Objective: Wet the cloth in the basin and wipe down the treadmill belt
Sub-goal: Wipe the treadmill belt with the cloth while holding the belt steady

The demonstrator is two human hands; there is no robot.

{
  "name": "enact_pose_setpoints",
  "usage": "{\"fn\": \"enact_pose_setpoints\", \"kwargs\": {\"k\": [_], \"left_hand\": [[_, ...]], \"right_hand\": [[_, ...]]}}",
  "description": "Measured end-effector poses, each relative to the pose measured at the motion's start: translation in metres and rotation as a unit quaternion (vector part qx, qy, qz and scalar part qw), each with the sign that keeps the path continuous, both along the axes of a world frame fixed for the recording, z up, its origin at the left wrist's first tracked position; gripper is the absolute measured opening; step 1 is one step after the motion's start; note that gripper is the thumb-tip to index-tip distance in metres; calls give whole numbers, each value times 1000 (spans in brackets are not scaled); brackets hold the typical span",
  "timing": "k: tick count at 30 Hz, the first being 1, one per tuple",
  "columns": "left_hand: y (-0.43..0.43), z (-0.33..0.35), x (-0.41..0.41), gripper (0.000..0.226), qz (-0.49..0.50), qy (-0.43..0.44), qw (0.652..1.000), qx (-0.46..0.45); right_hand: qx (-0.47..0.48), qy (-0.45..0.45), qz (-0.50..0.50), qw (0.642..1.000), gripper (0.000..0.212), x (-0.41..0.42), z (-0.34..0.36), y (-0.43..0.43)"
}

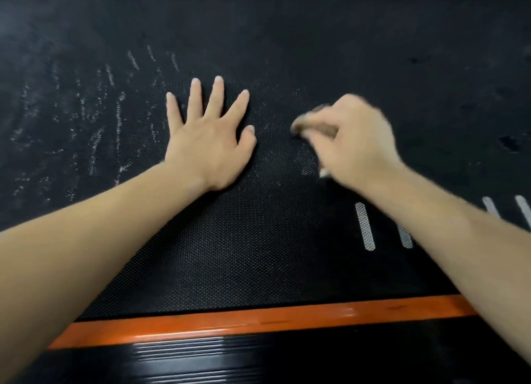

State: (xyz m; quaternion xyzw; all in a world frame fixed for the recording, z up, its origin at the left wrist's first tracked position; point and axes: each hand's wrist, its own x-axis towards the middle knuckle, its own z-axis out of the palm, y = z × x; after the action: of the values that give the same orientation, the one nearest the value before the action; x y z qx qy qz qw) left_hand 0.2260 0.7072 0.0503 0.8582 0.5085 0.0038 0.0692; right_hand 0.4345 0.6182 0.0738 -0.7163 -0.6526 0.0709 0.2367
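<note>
While L hand (208, 136) lies flat, splayed on textured belt (258, 254), R hand (356, 136) clutches cloth (309, 122).

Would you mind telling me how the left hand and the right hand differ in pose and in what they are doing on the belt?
The left hand lies flat, palm down, fingers spread; the right hand is curled. The left hand holds nothing; the right hand grips a small, blurred cloth. The left hand looks sharp; the right hand is smeared by motion blur. Both are bare and rest over the black treadmill belt.
</note>
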Motion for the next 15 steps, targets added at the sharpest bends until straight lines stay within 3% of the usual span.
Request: {"fn": "enact_pose_setpoints", "kwargs": {"k": [3, 6, 9, 15], "left_hand": [[-1, -3, -2, 69, -3, 5, 1000, 14], [-1, -3, -1, 70, -1, 12, 1000, 11], [-1, -4, 0, 69, -3, 15, 1000, 13], [-1, -3, 1, 73, -4, 24, 1000, 13]], "right_hand": [[-7, -7, 97, 995, 21, -6, 2, -11], [2, -64, -37, 997, 18, 38, 4, 38], [13, -55, -158, 986, 24, 59, 0, 68], [-11, -12, 94, 995, 20, 3, -3, 17]]}}
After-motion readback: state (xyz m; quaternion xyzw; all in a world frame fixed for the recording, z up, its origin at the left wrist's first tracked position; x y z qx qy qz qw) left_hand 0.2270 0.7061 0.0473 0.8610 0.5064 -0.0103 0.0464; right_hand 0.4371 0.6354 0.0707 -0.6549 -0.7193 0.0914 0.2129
